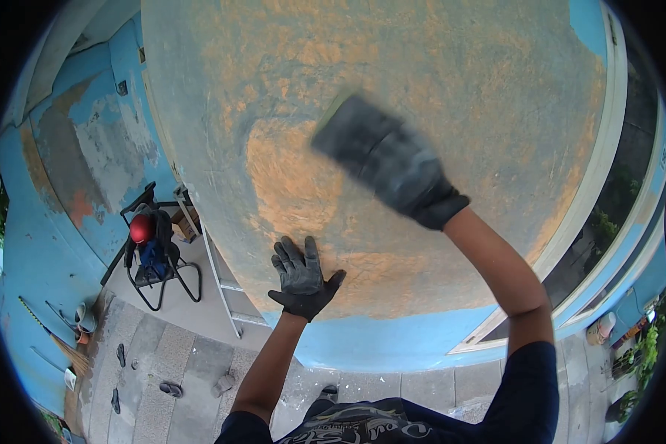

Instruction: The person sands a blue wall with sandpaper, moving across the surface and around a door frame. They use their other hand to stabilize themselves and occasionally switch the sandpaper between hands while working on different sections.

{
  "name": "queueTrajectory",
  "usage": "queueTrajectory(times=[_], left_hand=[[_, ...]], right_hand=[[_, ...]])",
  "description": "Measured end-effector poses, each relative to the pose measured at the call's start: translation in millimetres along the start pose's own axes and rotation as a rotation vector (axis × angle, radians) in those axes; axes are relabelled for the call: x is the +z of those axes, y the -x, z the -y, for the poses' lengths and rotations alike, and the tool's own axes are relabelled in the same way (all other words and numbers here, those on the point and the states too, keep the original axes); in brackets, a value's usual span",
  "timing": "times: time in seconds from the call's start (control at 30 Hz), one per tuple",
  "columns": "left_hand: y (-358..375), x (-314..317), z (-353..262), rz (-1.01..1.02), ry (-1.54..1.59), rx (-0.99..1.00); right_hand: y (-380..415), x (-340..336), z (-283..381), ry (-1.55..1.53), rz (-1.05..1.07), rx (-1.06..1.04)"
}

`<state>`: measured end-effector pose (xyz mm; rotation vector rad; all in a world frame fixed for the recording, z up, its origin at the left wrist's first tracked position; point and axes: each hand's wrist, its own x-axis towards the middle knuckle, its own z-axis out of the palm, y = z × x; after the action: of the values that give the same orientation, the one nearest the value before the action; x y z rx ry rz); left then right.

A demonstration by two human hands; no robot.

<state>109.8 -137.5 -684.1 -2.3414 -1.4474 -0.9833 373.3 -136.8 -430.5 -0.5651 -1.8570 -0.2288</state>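
In front of me a wall point(436, 244) shows grey filler over patches of orange, with light blue paint along its lower edge. My left hand point(302, 280), in a dark grey work glove, lies against the lower part of the wall with its fingers spread. My right hand point(388, 159), gloved alike, is higher up and blurred by motion. Its fingers cover a flat sanding pad, of which mainly a yellow-green edge point(336, 105) shows at the upper left. The blur hides its exact shape and the fingertips.
A ladder point(233, 287) leans left of the wall, near a black chair point(166, 259) holding a red helmet point(142, 229). A broom point(70, 354) rests by the left wall, and sandals point(172, 389) lie on the paving. At right is a white-framed window point(603, 222).
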Motion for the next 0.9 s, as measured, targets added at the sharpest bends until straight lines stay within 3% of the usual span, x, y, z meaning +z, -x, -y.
queueTrajectory(times=[0.17,0.23,0.3,0.4,0.47,0.57,0.6,0.63,0.67,0.73,0.8,0.9], left_hand=[[2,11,1,0.001,-0.019,-0.013],[1,9,-1,0.0,-0.02,-0.021],[1,8,-2,-0.004,-0.025,-0.03],[3,9,3,-0.046,-0.032,0.0],[7,12,5,-0.064,-0.04,0.026],[11,14,7,-0.081,-0.021,0.018],[14,14,8,-0.078,-0.009,0.03],[15,13,8,-0.085,0.001,0.029],[16,12,9,-0.09,-0.008,0.015],[11,8,11,-0.079,-0.009,0.066],[11,5,12,-0.087,-0.024,0.055],[11,10,14,-0.105,0.005,0.068]], right_hand=[[-14,8,-3,0.233,-0.151,-0.066],[-21,30,-1,0.519,-0.1,-0.119],[-17,56,11,0.534,-0.018,-0.144],[-35,79,21,0.003,-0.082,-0.053],[-47,97,25,-0.186,-0.087,-0.035],[-58,134,30,-0.642,-0.016,-0.051],[-54,148,35,-1.237,0.17,0.175],[-50,161,41,-1.799,0.219,0.528],[-54,170,43,-1.811,0.234,0.526],[-69,183,44,-1.884,0.191,0.848],[-116,178,26,-1.944,0.112,0.296],[-140,200,43,-2.02,0.076,0.312]])
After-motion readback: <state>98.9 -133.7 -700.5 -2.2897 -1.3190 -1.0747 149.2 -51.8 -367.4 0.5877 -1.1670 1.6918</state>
